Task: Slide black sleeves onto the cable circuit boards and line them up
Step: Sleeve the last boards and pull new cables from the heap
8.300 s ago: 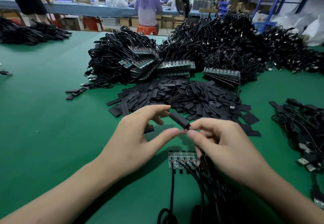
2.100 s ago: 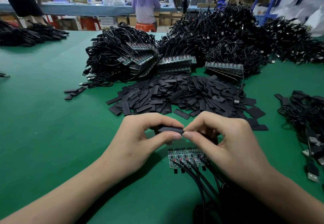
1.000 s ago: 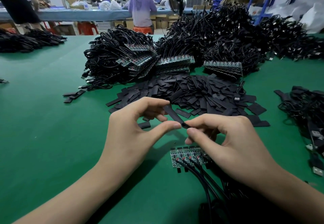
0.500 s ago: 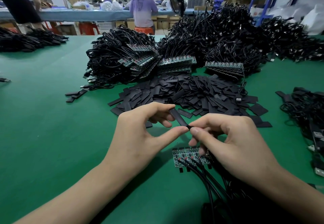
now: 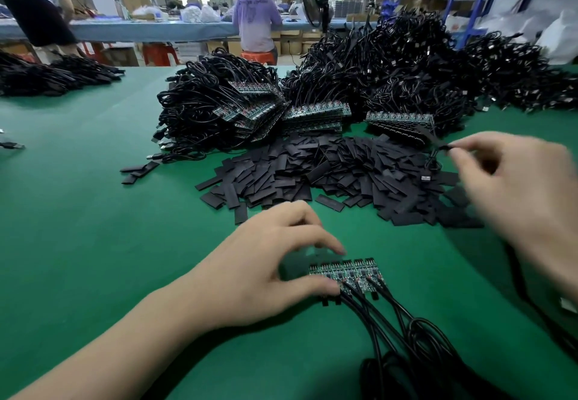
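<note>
Boards (image 5: 344,276) lie in a left-to-right row just nearer me than the sleeve pile (image 5: 328,174), cables (image 5: 391,315) trailing toward me; my left hand (image 5: 266,271), the nearer, pinches the row's left end, while my right hand (image 5: 516,180), blurred, pinches a thin black piece (image 5: 438,146) at the pile's right edge.

Matt black sleeves (image 5: 328,171) lie on a green felt-like table cover (image 5: 93,243) beside glossy-coated cables (image 5: 391,321).

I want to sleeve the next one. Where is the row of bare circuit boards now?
Head view, lower centre-right on the green table: the circuit boards sit between the left hand's thumb and fingers, nearer than the pile of black sleeves.
</note>
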`<state>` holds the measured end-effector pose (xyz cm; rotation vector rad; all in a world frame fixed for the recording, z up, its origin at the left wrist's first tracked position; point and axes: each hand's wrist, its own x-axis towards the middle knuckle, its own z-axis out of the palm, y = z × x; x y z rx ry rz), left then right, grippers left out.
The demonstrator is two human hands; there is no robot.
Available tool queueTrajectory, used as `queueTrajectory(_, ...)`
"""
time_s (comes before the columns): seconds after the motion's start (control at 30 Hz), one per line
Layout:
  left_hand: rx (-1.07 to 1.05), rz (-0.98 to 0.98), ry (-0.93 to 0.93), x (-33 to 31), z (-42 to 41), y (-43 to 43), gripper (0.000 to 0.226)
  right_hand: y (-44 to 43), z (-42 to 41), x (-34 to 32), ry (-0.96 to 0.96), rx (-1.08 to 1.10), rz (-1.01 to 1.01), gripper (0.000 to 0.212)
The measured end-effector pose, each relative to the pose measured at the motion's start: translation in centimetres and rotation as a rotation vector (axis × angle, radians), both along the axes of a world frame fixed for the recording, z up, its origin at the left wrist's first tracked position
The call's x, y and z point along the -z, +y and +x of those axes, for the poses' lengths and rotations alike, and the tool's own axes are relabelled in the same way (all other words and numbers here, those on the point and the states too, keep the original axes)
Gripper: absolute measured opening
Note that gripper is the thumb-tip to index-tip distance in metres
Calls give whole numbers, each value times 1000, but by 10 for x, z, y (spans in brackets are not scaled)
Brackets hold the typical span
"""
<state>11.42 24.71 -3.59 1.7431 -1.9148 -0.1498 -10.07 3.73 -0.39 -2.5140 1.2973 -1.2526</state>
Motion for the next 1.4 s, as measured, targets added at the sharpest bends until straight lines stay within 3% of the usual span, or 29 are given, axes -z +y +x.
queueTrajectory(0.1, 117, 21, 10, 0, -2, 0, 20, -45, -25, -3, 178, 250, 148, 39)
queueTrajectory(0.17, 150, 28, -3, 2, -2, -2, 16, -49, -26, -1, 257, 300, 127, 42)
queueTrajectory(0.27, 173, 6, 10, 4, -2, -3, 15, -9, -3, 0, 211, -56, 39, 31)
queueTrajectory(0.33, 187, 7, 2, 5, -4, -4, 15, 26, 19, 4, 221, -410, 170, 22)
queueTrajectory(0.4, 197, -3, -14, 5, -5, -4, 14, 49, 37, 14, 306, -602, 275, 22)
queueTrajectory(0.53, 177, -60, -61, 4, -8, -3, 9, 61, 43, 26, 365, -695, 369, 22)
queueTrajectory(0.73, 46, -178, -148, 3, -10, -4, 25, 64, 43, 34, 203, -761, 580, 8)
queueTrajectory(0.8, -16, -186, -71, 2, -10, -2, 29, 61, 42, 34, 92, -806, 743, 9)
queueTrajectory(0.9, -64, -157, 263, 2, -10, -1, 27, 61, 39, 31, -64, -865, 908, 12)
queueTrajectory(0.97, -76, -121, 464, 2, -11, -2, 20, 62, 39, 32, -120, -870, 906, 14)
queueTrajectory(1.07, -96, -64, 534, 4, -12, -6, 30, 66, 43, 35, -157, -860, 855, 10)
queueTrajectory(1.2, -63, 12, 782, 5, -9, -10, 15, 70, 43, 35, -201, -847, 910, 6)
queueTrajectory(1.4, -10, 50, 948, 4, -8, -12, 12, 68, 41, 34, -183, -905, 886, 15)
